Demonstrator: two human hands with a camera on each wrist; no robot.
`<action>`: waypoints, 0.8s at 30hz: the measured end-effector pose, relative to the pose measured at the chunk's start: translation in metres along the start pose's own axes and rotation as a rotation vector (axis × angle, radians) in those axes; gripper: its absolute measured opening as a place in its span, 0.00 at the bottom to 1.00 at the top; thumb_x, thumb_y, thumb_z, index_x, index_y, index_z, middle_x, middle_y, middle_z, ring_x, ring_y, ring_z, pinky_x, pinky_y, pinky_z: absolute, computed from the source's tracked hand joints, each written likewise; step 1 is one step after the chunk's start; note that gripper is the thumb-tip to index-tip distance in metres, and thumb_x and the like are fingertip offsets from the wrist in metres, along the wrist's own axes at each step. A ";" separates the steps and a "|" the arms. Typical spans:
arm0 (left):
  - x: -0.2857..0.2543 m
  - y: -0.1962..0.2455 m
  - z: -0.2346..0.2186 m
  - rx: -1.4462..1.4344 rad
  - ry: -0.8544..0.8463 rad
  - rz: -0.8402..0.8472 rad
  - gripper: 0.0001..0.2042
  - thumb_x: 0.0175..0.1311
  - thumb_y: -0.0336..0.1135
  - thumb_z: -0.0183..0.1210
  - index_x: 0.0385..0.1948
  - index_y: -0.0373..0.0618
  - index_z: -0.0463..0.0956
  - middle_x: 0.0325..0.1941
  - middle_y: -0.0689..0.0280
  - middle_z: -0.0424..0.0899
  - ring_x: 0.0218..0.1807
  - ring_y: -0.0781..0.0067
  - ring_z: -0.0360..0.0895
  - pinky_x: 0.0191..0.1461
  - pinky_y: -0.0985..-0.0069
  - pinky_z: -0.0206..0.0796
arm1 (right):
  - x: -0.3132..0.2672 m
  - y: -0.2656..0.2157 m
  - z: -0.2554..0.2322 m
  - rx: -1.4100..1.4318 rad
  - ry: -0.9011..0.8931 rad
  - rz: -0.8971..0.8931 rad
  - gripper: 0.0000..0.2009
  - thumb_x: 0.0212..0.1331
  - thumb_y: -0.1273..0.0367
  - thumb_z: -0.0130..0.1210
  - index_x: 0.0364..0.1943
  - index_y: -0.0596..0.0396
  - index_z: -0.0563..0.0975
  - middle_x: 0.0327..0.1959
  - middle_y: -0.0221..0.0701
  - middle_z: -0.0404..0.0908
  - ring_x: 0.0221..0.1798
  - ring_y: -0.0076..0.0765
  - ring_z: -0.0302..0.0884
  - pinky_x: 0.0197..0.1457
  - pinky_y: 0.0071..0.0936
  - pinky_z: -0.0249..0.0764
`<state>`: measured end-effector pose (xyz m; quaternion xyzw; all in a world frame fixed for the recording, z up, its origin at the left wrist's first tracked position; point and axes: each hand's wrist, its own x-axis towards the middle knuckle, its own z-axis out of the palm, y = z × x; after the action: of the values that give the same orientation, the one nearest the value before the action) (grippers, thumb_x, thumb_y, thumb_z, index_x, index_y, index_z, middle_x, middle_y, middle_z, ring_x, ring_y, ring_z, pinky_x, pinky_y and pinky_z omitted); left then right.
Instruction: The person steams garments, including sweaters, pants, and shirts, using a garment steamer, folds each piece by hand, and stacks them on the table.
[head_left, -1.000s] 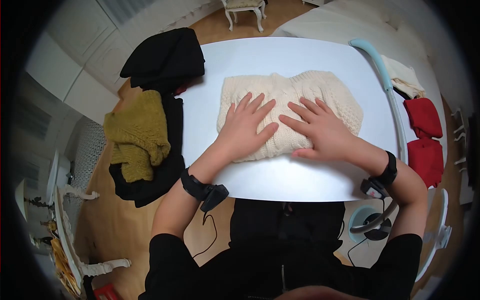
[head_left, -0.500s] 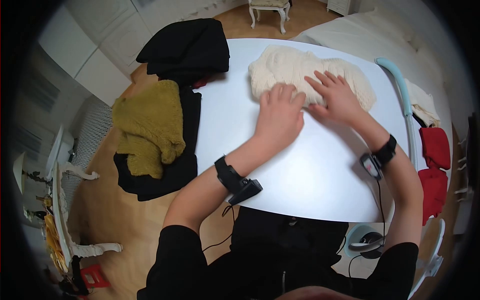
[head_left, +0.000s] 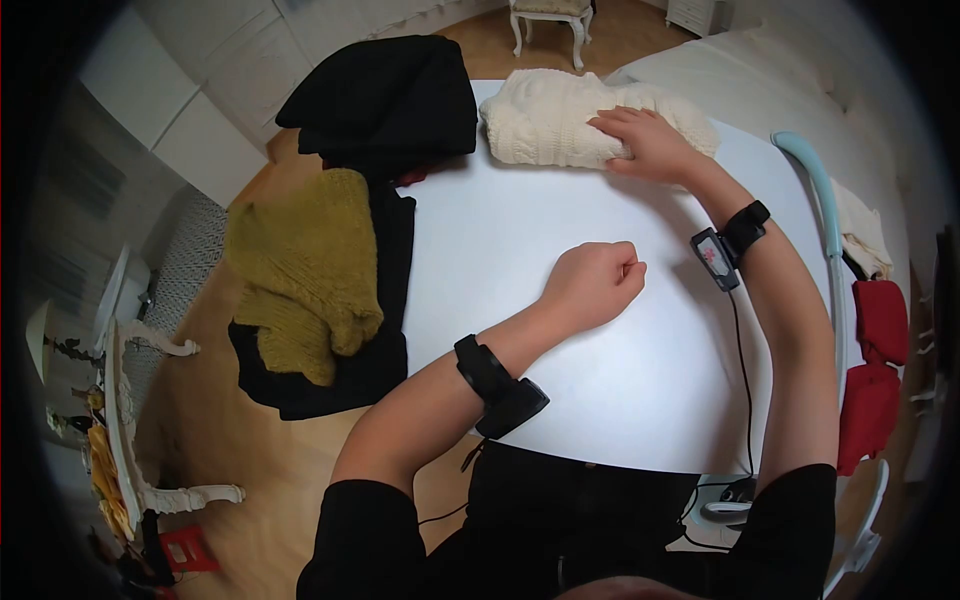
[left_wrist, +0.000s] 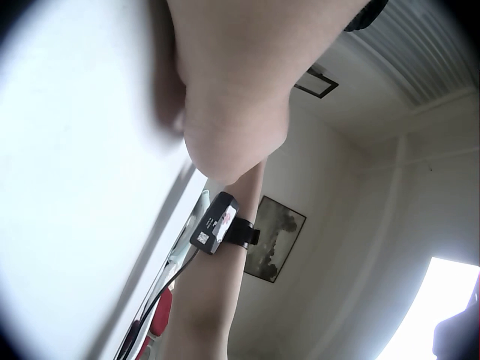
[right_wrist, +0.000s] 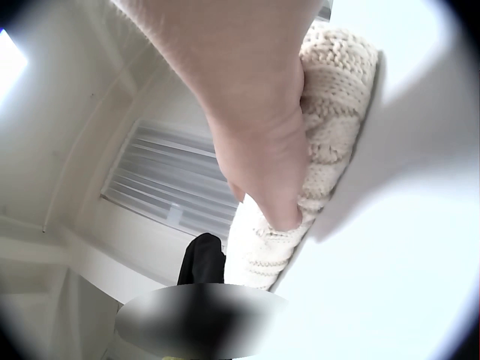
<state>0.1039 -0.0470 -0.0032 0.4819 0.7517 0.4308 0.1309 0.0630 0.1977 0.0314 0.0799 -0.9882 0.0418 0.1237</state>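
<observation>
A folded cream knit garment (head_left: pixel 550 120) lies along the far edge of the white table (head_left: pixel 520 380). My right hand (head_left: pixel 650 145) rests on its right part with fingers spread; in the right wrist view the thumb side of the hand (right_wrist: pixel 262 157) lies against the ribbed knit (right_wrist: pixel 330 127). Nearer the table's middle, my left hand (head_left: pixel 595 285) is curled with nothing in it, apart from the garment. The left wrist view shows that hand (left_wrist: pixel 232 127) low by the white surface, its fingers mostly hidden.
Black folded clothes (head_left: pixel 390 105) are piled at the table's far left, with a mustard knit (head_left: pixel 310 260) over black fabric (head_left: pixel 390 350) nearer. On the right are a light-blue tube (head_left: pixel 822 190), red folded items (head_left: pixel 880 320) and a cream cloth (head_left: pixel 860 225). A chair (head_left: pixel 550 20) stands beyond.
The cream garment has moved away from the body to the far edge. My left hand has come off it, drawn back and curled; the right has stayed on it. The head view has shifted.
</observation>
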 end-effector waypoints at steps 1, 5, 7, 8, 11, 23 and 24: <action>0.000 -0.001 0.001 -0.011 0.004 -0.007 0.13 0.64 0.39 0.57 0.23 0.40 0.74 0.16 0.60 0.73 0.21 0.59 0.70 0.28 0.64 0.62 | -0.004 0.001 -0.005 0.000 -0.013 -0.004 0.34 0.49 0.63 0.61 0.66 0.49 0.70 0.69 0.41 0.69 0.72 0.50 0.62 0.74 0.51 0.55; 0.001 -0.004 0.002 0.004 0.021 0.047 0.13 0.63 0.38 0.57 0.22 0.41 0.75 0.17 0.59 0.75 0.22 0.55 0.72 0.28 0.63 0.63 | -0.026 0.004 -0.034 0.039 -0.157 -0.093 0.27 0.48 0.73 0.59 0.58 0.50 0.74 0.68 0.38 0.70 0.73 0.47 0.61 0.75 0.50 0.54; 0.001 -0.005 0.002 0.001 0.021 0.046 0.12 0.62 0.38 0.57 0.21 0.41 0.75 0.18 0.59 0.76 0.23 0.54 0.74 0.28 0.62 0.64 | -0.038 0.005 -0.050 0.011 -0.213 -0.118 0.25 0.48 0.77 0.57 0.56 0.51 0.75 0.68 0.37 0.70 0.74 0.48 0.59 0.76 0.49 0.53; 0.002 -0.005 0.004 0.005 0.036 0.066 0.12 0.62 0.38 0.57 0.21 0.41 0.75 0.18 0.59 0.77 0.24 0.54 0.75 0.29 0.61 0.65 | -0.043 0.006 -0.058 -0.063 -0.264 -0.099 0.23 0.49 0.80 0.54 0.54 0.52 0.76 0.69 0.36 0.69 0.75 0.49 0.57 0.77 0.49 0.52; 0.000 -0.004 0.005 0.025 0.038 0.086 0.12 0.60 0.37 0.57 0.20 0.42 0.75 0.19 0.59 0.78 0.26 0.53 0.77 0.30 0.60 0.67 | -0.055 0.006 -0.066 -0.203 -0.238 -0.042 0.21 0.54 0.82 0.50 0.53 0.51 0.77 0.71 0.37 0.66 0.77 0.53 0.53 0.78 0.49 0.51; 0.000 -0.007 0.007 0.136 0.020 0.139 0.11 0.59 0.37 0.57 0.19 0.43 0.76 0.20 0.59 0.80 0.27 0.54 0.78 0.32 0.59 0.69 | -0.014 -0.036 0.016 0.031 0.003 0.379 0.32 0.66 0.48 0.49 0.70 0.49 0.65 0.75 0.56 0.52 0.78 0.67 0.43 0.80 0.51 0.38; -0.001 -0.006 0.008 0.144 0.022 0.137 0.11 0.59 0.37 0.56 0.19 0.44 0.76 0.20 0.59 0.80 0.27 0.54 0.78 0.32 0.59 0.69 | 0.000 -0.029 0.022 0.060 0.038 0.305 0.34 0.63 0.45 0.51 0.69 0.49 0.67 0.75 0.55 0.53 0.78 0.69 0.42 0.80 0.52 0.39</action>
<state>0.1052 -0.0450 -0.0130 0.5354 0.7475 0.3889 0.0579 0.0622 0.1670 0.0116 -0.0683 -0.9846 0.0913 0.1321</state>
